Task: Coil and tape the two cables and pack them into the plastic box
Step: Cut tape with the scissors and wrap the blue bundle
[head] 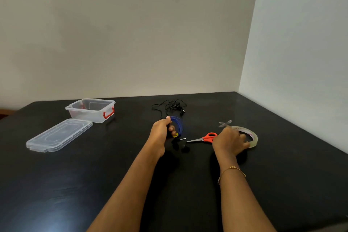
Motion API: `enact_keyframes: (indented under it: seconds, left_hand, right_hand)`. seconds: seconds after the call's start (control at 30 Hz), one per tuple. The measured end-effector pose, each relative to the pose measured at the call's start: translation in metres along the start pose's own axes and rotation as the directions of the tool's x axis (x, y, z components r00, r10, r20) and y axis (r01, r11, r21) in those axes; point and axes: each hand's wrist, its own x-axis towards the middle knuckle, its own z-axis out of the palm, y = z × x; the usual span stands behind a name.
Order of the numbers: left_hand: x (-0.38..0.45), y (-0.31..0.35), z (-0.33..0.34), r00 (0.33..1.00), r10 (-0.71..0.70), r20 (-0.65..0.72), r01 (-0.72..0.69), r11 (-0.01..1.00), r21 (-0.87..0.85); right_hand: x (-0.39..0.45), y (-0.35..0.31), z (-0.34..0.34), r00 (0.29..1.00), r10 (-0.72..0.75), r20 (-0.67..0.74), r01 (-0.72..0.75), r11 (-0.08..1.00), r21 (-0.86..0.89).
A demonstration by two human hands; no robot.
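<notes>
Black table (113,184), left hand (160,131) gripping blue cable (178,124), right hand (228,142) on tape roll (253,137)

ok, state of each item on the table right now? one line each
plastic box: open, looks empty
lid: off, flat beside the box
blue cable: coiled, held in left hand
black cable: loose tangle, uncoiled
tape roll: on table, right hand on it, end pulled up
scissors: closed, lying flat

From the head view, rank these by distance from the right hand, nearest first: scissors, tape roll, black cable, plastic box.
From the right hand:
1. Tape roll, under its fingers.
2. Scissors, just to its left.
3. Black cable, loose, farther back and left.
4. Plastic box, open, far left.
</notes>
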Motion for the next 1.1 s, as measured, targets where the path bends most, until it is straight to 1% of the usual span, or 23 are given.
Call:
enact_keyframes:
  seconds: [0.07, 0.13, 0.23, 0.3, 0.33, 0.37, 0.43, 0.47, 0.53, 0.6, 0.67, 0.73, 0.8, 1.0, 1.1]
  left_hand:
    - [-0.002, 0.005, -0.006, 1.000, 0.013, -0.019, -0.013, 0.999, -0.037]
    - [-0.004, 0.010, -0.017, 0.999, 0.028, -0.043, -0.030, 0.999, -0.028]
    - [-0.003, 0.019, -0.038, 0.994, 0.070, -0.083, -0.069, 0.998, 0.011]
    - [-0.003, 0.026, -0.054, 0.986, 0.104, -0.128, -0.100, 0.994, 0.037]
    - [-0.003, 0.029, -0.061, 0.981, 0.120, -0.154, -0.115, 0.993, 0.037]
    - [-0.002, 0.031, -0.067, 0.974, 0.132, -0.183, -0.129, 0.991, 0.031]
    - [0.000, 0.034, -0.077, 0.953, 0.160, -0.256, -0.161, 0.987, 0.018]
    - [0.001, 0.034, -0.079, 0.939, 0.173, -0.296, -0.175, 0.984, 0.019]
    - [0.001, 0.032, -0.081, 0.910, 0.217, -0.354, -0.208, 0.976, 0.063]
    - [0.001, 0.026, -0.080, 0.896, 0.264, -0.356, -0.236, 0.964, 0.120]
    - [0.000, 0.021, -0.078, 0.910, 0.267, -0.317, -0.230, 0.962, 0.150]
    - [0.000, 0.018, -0.076, 0.928, 0.254, -0.273, -0.214, 0.962, 0.167]
    - [0.002, 0.017, -0.076, 0.936, 0.252, -0.247, -0.208, 0.959, 0.192]
    - [0.000, 0.018, -0.072, 0.959, 0.223, -0.176, -0.178, 0.955, 0.238]
    - [-0.002, 0.020, -0.068, 0.972, 0.203, -0.118, -0.170, 0.955, 0.243]
  right_hand:
    - [0.001, 0.002, -0.001, 1.000, 0.011, 0.017, -0.011, 1.000, -0.005]
    - [0.000, 0.002, -0.003, 1.000, 0.013, 0.009, -0.013, 1.000, 0.022]
    - [-0.003, 0.000, -0.005, 0.994, -0.013, -0.107, 0.023, 0.996, 0.087]
    - [-0.004, -0.007, -0.005, 0.979, -0.086, -0.183, 0.125, 0.970, 0.209]
    - [-0.005, -0.012, -0.006, 0.973, -0.137, -0.188, 0.191, 0.932, 0.308]
    - [-0.007, -0.019, -0.007, 0.964, -0.197, -0.181, 0.257, 0.868, 0.425]
    - [-0.018, -0.036, -0.008, 0.925, -0.345, -0.160, 0.363, 0.680, 0.637]
    - [-0.025, -0.045, -0.009, 0.895, -0.423, -0.140, 0.389, 0.589, 0.708]
    - [-0.045, -0.060, -0.009, 0.822, -0.566, -0.060, 0.377, 0.462, 0.803]
    - [-0.063, -0.070, -0.004, 0.744, -0.668, 0.029, 0.319, 0.393, 0.862]
    - [-0.075, -0.076, 0.001, 0.675, -0.734, 0.080, 0.303, 0.375, 0.876]
    - [-0.082, -0.079, 0.005, 0.611, -0.783, 0.116, 0.337, 0.390, 0.857]
    - [-0.086, -0.080, 0.007, 0.579, -0.803, 0.139, 0.349, 0.398, 0.848]
    - [-0.087, -0.081, 0.007, 0.578, -0.810, 0.098, 0.392, 0.381, 0.838]
    - [-0.086, -0.081, 0.008, 0.592, -0.804, 0.057, 0.429, 0.375, 0.822]
